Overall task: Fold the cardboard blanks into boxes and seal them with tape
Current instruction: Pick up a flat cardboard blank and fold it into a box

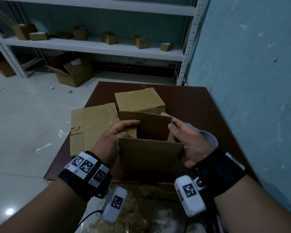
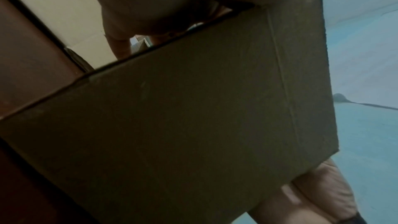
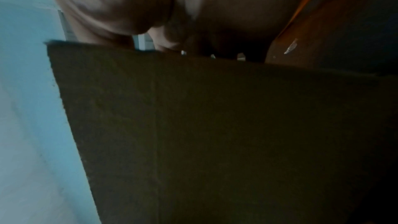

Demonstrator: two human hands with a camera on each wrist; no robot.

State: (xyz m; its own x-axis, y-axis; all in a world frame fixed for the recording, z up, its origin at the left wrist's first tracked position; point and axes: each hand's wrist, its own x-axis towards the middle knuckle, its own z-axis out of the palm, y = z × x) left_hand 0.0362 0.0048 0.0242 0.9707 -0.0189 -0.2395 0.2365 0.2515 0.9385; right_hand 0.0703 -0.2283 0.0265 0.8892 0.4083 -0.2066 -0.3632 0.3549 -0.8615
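Cardboard box blank point(image 1: 149, 148), brown corrugated, opened into a square tube with its top flaps standing up, sits upright at the near middle of the dark reddish-brown tabletop point(image 1: 200, 105).

Surface: the tabletop is square-edged and set against a pale blue-green painted wall point(image 1: 250, 64) at 3 o'clock. At 12 o'clock from the held blank, touching or just behind it, stands a closed brown cardboard box point(image 1: 138, 100). At 10 o'clock a flat brown cardboard blank point(image 1: 91, 125) lies partly over the tabletop's left edge.

Room: pale tiled floor point(image 1: 23, 115) at 9 o'clock, with small scraps on it. White metal shelving point(image 1: 94, 46) runs across 12 o'clock; several small brown boxes stand on its middle shelf. A large open brown carton point(image 1: 74, 71) rests on the floor below the shelving.

Hands: left hand point(image 1: 112, 138) is at the blank's 9 o'clock side, fingers curled over the left wall and reaching inside, thumb on the outside. Right hand point(image 1: 190, 140) is at the 3 o'clock side, thumb and fingers pinching the right wall near the far flap. Both hands hold the blank.

Left wrist view: the blank's dark side panel point(image 2: 193, 117) fills the picture, the palm above it. Right wrist view: same, panel point(image 3: 215, 125) below the palm; fingertips hidden, blurred.
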